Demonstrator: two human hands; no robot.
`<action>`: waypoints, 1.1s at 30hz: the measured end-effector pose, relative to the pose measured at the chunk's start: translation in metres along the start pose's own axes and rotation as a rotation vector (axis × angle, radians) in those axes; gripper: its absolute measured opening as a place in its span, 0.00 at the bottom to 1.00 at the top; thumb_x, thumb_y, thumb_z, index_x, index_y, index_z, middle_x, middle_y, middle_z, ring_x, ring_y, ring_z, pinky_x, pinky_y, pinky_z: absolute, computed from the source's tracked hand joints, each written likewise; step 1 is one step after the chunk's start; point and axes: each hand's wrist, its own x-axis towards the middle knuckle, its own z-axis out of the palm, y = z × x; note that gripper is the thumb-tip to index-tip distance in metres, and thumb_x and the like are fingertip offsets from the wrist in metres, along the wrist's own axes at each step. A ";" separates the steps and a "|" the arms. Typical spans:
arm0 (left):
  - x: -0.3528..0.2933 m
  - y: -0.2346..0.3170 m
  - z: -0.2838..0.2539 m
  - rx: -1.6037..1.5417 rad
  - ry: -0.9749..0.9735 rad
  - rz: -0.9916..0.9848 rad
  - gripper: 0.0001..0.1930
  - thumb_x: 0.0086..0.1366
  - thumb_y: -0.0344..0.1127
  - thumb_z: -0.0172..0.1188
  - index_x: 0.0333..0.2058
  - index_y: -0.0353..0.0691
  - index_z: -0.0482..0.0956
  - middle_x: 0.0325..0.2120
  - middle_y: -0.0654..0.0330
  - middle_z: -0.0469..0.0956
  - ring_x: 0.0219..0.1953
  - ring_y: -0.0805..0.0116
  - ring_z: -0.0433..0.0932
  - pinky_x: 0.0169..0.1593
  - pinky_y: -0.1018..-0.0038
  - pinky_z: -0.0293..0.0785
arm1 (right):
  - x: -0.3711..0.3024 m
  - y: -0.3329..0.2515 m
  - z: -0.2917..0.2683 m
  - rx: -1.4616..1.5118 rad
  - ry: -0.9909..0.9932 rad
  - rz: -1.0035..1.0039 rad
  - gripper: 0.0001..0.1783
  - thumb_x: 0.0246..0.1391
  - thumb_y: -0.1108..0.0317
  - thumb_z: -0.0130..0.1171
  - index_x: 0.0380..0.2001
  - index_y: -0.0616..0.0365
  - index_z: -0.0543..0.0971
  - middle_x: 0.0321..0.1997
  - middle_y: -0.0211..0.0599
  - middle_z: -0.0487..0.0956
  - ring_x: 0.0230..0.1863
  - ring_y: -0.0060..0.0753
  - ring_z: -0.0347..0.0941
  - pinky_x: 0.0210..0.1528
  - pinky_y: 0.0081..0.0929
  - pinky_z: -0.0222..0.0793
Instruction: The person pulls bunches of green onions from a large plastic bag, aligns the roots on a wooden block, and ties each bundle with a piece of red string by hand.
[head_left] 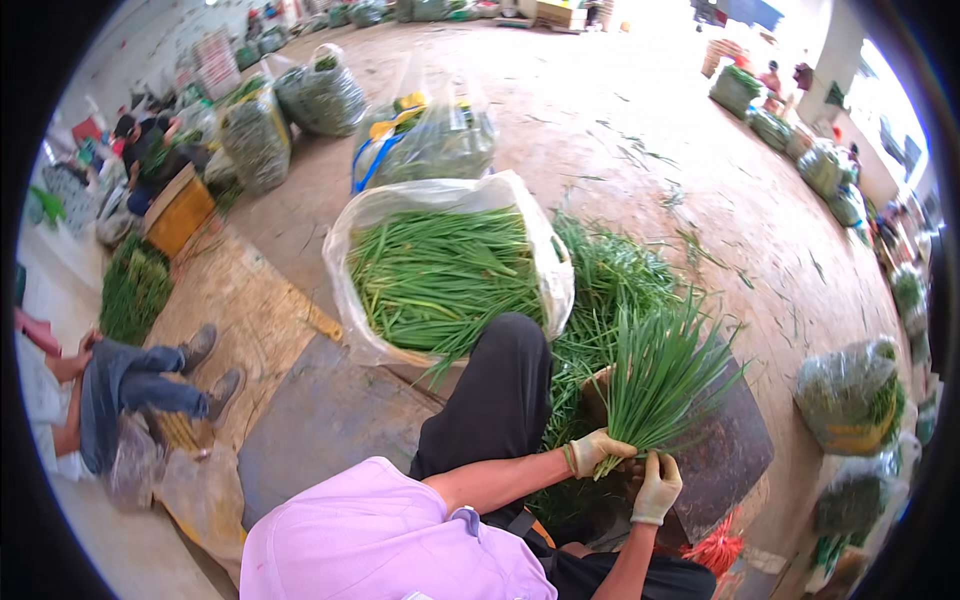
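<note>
My left hand [603, 452], in a pale work glove, is closed round the lower stems of a bunch of chives [655, 385], whose long green leaves fan out away from me. Close against the stem ends is my right hand [657, 488], gloved too, with its fingers pinched together. Whatever lies between those fingers is too small to make out. Beyond my knee stands a basket lined with a white plastic bag [338, 290], filled with chives [440, 270] laid lengthwise. A loose heap of chives [615, 270] lies to its right.
A dark board [735, 465] lies beneath the bunch, with red strings [715, 548] near my right forearm. Stuffed clear bags [425, 145] stand beyond the basket, and more bags [850, 395] line the right. At the left sits another person [140, 375], near a wooden box [180, 212].
</note>
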 end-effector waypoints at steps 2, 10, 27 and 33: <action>0.006 -0.009 0.005 0.029 0.121 0.079 0.13 0.59 0.28 0.66 0.43 0.34 0.82 0.35 0.57 0.83 0.33 0.67 0.81 0.40 0.68 0.78 | -0.013 0.002 -0.006 0.099 0.090 -0.069 0.05 0.61 0.73 0.59 0.37 0.63 0.81 0.30 0.29 0.81 0.25 0.17 0.73 0.27 0.17 0.69; 0.014 0.011 -0.001 -0.200 0.091 -0.044 0.09 0.66 0.34 0.63 0.41 0.36 0.82 0.31 0.59 0.83 0.32 0.68 0.83 0.37 0.73 0.80 | -0.036 -0.012 -0.025 0.517 0.261 -0.366 0.08 0.59 0.85 0.57 0.38 0.63 0.80 0.44 0.44 0.82 0.34 0.29 0.81 0.35 0.23 0.78; 0.015 0.025 -0.002 -0.221 -0.010 -0.057 0.09 0.67 0.31 0.62 0.43 0.34 0.79 0.35 0.62 0.80 0.36 0.71 0.81 0.39 0.73 0.83 | -0.037 0.032 -0.090 -0.196 0.029 -0.136 0.06 0.56 0.78 0.58 0.37 0.64 0.80 0.33 0.32 0.81 0.28 0.20 0.76 0.31 0.19 0.73; 0.006 0.023 0.012 -0.128 -0.091 -0.094 0.13 0.67 0.37 0.63 0.45 0.35 0.76 0.26 0.63 0.75 0.26 0.71 0.70 0.34 0.77 0.69 | 0.008 -0.017 -0.045 0.275 -0.038 0.146 0.12 0.62 0.68 0.56 0.45 0.63 0.77 0.29 0.31 0.78 0.22 0.20 0.70 0.23 0.20 0.67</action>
